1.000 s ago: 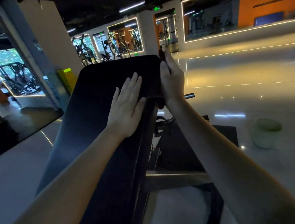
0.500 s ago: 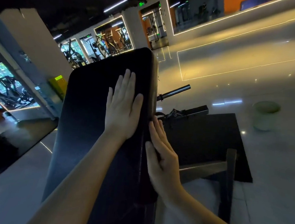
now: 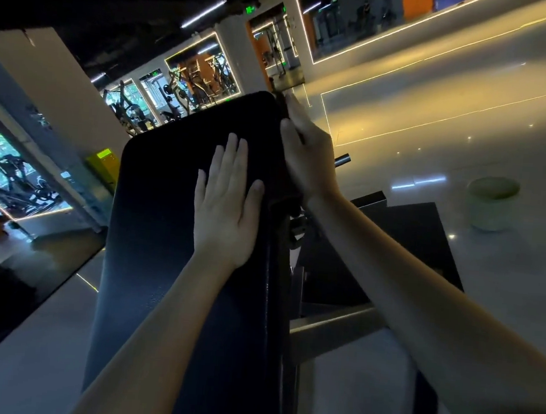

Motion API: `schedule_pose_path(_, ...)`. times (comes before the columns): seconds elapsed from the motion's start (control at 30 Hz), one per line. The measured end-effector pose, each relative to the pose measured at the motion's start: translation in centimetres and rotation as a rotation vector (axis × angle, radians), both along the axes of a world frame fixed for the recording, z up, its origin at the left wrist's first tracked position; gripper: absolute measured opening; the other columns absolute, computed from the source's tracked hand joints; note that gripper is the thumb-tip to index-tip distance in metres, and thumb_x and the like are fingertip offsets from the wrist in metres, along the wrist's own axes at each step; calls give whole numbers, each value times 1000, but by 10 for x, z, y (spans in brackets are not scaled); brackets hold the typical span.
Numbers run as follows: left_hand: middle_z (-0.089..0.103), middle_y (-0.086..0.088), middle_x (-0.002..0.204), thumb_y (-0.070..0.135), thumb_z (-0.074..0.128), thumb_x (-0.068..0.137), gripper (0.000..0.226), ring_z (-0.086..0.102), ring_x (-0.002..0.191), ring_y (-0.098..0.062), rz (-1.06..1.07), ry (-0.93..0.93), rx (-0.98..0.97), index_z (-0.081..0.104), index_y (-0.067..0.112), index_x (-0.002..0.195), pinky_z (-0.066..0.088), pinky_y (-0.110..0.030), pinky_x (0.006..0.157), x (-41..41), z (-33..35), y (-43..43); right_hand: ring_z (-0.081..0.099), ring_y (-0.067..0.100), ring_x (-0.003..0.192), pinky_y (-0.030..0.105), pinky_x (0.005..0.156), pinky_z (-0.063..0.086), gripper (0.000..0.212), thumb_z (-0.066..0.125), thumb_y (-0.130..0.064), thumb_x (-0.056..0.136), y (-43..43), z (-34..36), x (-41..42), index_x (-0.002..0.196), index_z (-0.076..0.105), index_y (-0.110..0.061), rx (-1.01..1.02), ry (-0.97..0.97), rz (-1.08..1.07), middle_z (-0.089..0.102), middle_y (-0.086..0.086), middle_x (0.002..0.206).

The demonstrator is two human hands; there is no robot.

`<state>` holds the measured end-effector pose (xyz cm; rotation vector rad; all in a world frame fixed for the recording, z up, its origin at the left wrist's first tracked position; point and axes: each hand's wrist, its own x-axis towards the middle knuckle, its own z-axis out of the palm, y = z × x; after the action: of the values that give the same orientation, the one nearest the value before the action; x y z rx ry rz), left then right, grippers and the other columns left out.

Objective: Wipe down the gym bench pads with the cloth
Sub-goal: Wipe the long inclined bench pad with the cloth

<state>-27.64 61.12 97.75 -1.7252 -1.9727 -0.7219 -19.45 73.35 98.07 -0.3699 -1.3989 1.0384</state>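
Item 1. Bench pad [image 3: 167,198]: black, long and inclined, seen from its lower end; its rounded upper end is set toward the mirrored wall.

Item 2. Left hand [image 3: 227,209]: laid flat, palm down, on the upper face of the pad near its right edge. The fingers are held straight and close together, the thumb spread toward the edge. Nothing is grasped.

Item 3. Right hand [image 3: 308,151]: pressed against the right side edge of the pad, close to the top corner. The fingers are extended up along the edge and the thumb is laid by the rim; no curl round anything is seen.

Item 4. Cloth [image 3: 284,194]: dark, pinned between the right palm and the pad's side edge; a fold is seen below the heel of the hand, just beside the left thumb.

Item 5. Metal frame bar [image 3: 331,325]: found under the pad on the right, above a dark floor mat [image 3: 409,237].

Item 6. Pale bucket [image 3: 490,204]: stood on the glossy floor, well apart to the right.
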Motion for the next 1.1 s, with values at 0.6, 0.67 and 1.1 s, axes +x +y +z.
schedule_pose_path(0.6,-7,16,162,57,9,95,66,-9,150,-4,6,14,-25,-2,31,155,-12,-23,118,-3,1,2,16,7,148,29,121,17,47,45,-24,97,-121,-97,30,143,36,-29,-70,93,172,25,-16,156)
schedule_pose_path(0.67,-10,19,159,57,9,96,65,-10,149,-3,4,10,-22,-2,33,154,-12,-23,118,-4,1,2,14,9,148,29,121,17,48,44,-17,99,-87,-68,22,146,34,-20,-67,79,133,24,-12,154)
schedule_pose_path(1.1,-4,11,164,55,10,96,68,-9,148,-2,8,9,-17,2,26,157,-8,-28,119,-1,0,3,26,27,146,48,118,26,52,39,-23,98,-28,-32,11,146,35,-1,1,28,123,32,17,154)
